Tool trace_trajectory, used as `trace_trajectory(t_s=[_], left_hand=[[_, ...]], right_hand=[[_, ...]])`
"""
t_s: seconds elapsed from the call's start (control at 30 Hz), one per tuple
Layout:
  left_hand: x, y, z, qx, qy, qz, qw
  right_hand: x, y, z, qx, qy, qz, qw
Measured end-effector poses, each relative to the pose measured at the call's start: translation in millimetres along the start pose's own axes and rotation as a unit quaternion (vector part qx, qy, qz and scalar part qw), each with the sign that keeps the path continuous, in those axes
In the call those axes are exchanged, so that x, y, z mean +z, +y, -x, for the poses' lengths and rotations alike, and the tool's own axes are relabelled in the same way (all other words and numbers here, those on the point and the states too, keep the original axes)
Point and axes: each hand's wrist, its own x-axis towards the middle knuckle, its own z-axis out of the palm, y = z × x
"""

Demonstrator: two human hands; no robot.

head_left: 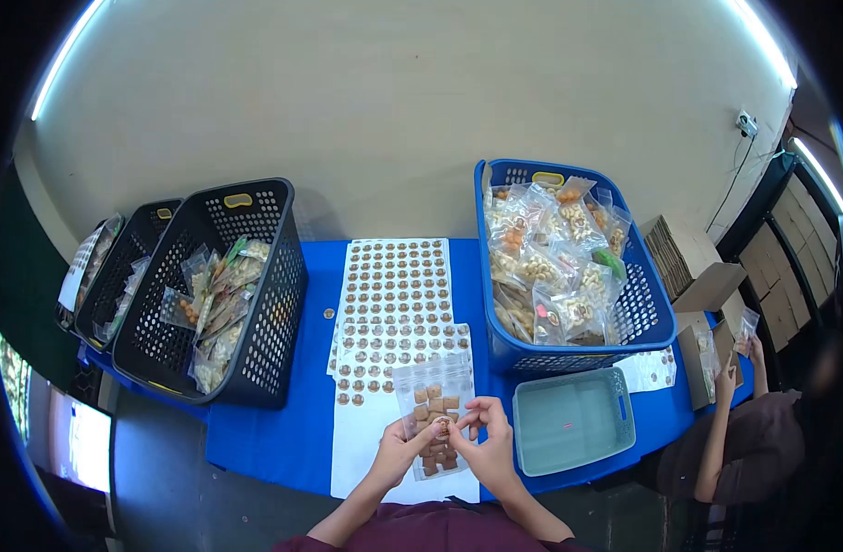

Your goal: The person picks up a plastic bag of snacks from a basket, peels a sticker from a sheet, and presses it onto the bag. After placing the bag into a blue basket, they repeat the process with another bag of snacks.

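A clear plastic bag (435, 405) of brown square pieces lies between my hands, over the white sticker sheets (394, 304). My left hand (398, 449) grips the bag's left side, its thumb on the front. My right hand (486, 446) is closed at a round brown sticker (443, 427) on the front of the bag, thumb and fingers at its edge. Rows of round brown stickers cover the sheets, whose lower part is bare white. To the right of my right hand stands a translucent green tray (573, 421) with a small reddish mark inside.
A blue basket (578, 351) full of filled bags stands at the back right. Dark baskets (247, 368) with bags stand at the left on the blue cloth (256, 442). At the right, a co-worker's hands (730, 377) hold a bag beside cardboard boxes (707, 285).
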Motion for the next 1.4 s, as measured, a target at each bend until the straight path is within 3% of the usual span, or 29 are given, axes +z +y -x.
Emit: trace_trajectory(t_s=[0.1, 0.2, 0.33, 0.53, 0.8, 0.93, 1.07, 1.1, 1.17, 1.2, 1.27, 1.3, 1.33, 1.4], left_hand=[[-1, -7, 0, 0.031, -0.002, 0.028, 0.999], [-6, -6, 4, 0.033, 0.0, 0.023, 0.999], [-7, -2, 10, 0.023, -0.017, 0.031, 0.999], [9, -5, 17, 0.035, -0.016, 0.002, 0.999], [8, -7, 11, 0.027, -0.049, -0.029, 0.998], [16, 1, 10, 0.066, -0.03, -0.021, 0.997], [11, -15, 11, 0.056, 0.073, -0.068, 0.993], [7, -17, 13, 0.146, 0.091, -0.212, 0.962], [-5, -20, 10, 0.316, 0.118, -0.476, 0.813], [-8, -17, 8, 0.329, 0.116, -0.492, 0.797], [-1, -19, 6, 0.206, 0.094, -0.218, 0.95], [3, -19, 7, 0.133, 0.078, -0.069, 0.986], [4, -15, 7, 0.074, 0.053, -0.017, 0.996], [1, -20, 1, 0.045, 0.04, 0.008, 0.998]], right_hand=[[-2, -6, 4, -0.042, 0.012, 0.177, 0.983], [-11, 2, -2, -0.013, -0.044, -0.014, 0.999], [-15, 20, -9, 0.034, -0.139, -0.251, 0.957], [-8, 14, -2, 0.089, -0.168, -0.288, 0.939], [-13, 28, -2, 0.05, -0.163, -0.313, 0.934], [-2, 20, -1, 0.068, -0.144, -0.413, 0.897], [8, 26, 0, 0.115, -0.172, -0.363, 0.908], [10, 27, 1, 0.122, -0.18, -0.356, 0.909], [13, 32, 0, 0.13, -0.195, -0.338, 0.912], [14, 34, -1, 0.118, -0.19, -0.328, 0.918], [16, 41, 0, 0.097, -0.182, -0.309, 0.929], [17, 44, 1, 0.088, -0.177, -0.3, 0.933], [17, 49, 0, 0.068, -0.169, -0.261, 0.948], [18, 49, 0, 0.066, -0.147, -0.276, 0.947]])
